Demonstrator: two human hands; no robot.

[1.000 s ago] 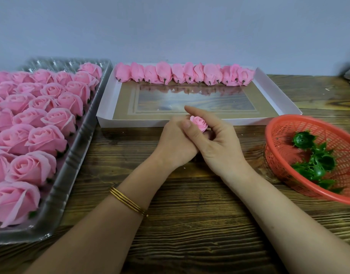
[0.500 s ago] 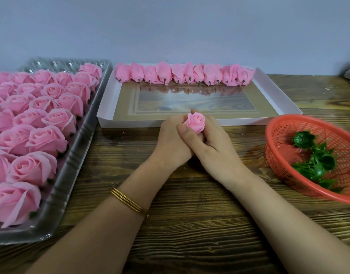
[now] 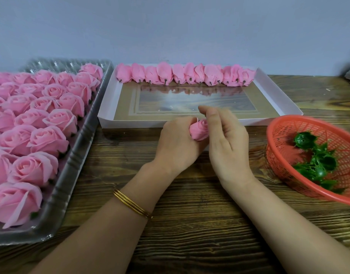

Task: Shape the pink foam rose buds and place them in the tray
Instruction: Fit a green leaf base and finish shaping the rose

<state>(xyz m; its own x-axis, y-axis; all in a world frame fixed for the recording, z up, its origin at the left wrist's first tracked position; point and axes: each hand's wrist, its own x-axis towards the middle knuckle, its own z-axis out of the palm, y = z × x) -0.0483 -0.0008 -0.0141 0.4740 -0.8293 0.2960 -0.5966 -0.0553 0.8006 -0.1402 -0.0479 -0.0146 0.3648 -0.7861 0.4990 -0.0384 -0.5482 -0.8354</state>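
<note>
My left hand [image 3: 176,143] grips a pink foam rose bud [image 3: 198,129] just in front of the white tray [image 3: 130,122]. My right hand [image 3: 227,141] is beside the bud with its fingers lifted and loosely bent, the thumb side touching the petals; its fingertips are blurred. A row of several shaped pink buds [image 3: 186,75] lies along the tray's far edge, stems pointing toward me. The tray floor in front of that row is bare and glossy.
A clear plastic tray [image 3: 75,155] packed with several open pink roses [image 3: 49,139] fills the left side. On the right, a red mesh basket [image 3: 289,133] holds green calyx pieces [image 3: 316,161]. Everything sits on a dark wooden table [image 3: 190,224] against a grey wall.
My right hand has let go of the bud and lifted its fingers away to the right. More of the bud now shows in my left hand, which stays in place.
</note>
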